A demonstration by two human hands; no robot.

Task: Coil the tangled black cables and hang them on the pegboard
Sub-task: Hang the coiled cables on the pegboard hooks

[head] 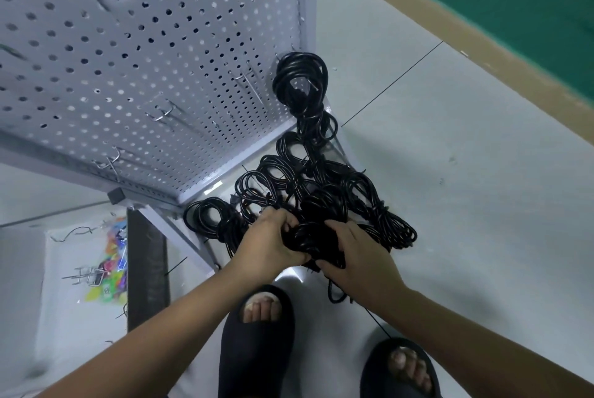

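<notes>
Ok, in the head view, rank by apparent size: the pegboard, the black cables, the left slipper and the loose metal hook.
1. pegboard
2. black cables
3. left slipper, though nearness to the camera enlarges it
4. metal hook

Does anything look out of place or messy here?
Yes. One coil hangs on the pegboard; the other black cables lie heaped at its foot, where the left hand and right hand grip a bundle. Loose hooks lie among colourful bits at the left.
</notes>
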